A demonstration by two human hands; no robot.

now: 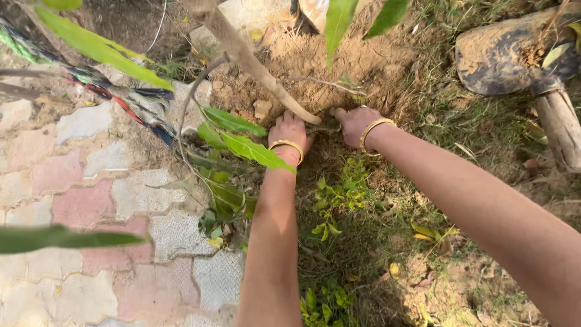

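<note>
My left hand [289, 130] and my right hand [353, 123] press down on the loose brown soil [339, 66] at the foot of a thin sapling stem [254, 60]. The stem leans up to the left from the ground right between the two hands. Each wrist wears a gold bangle. The fingers are spread against the earth and hold nothing that I can make out; some fingertips are hidden in the soil. Long green leaves [242, 139] of the sapling hang just left of my left wrist.
A soil-caked spade blade [508, 54] with a wooden handle [560, 127] lies on the grass at the upper right. Pink and grey paving blocks [91, 200] cover the left side. Frayed coloured rope [121, 100] lies at the upper left. Small weeds [333, 200] grow between my arms.
</note>
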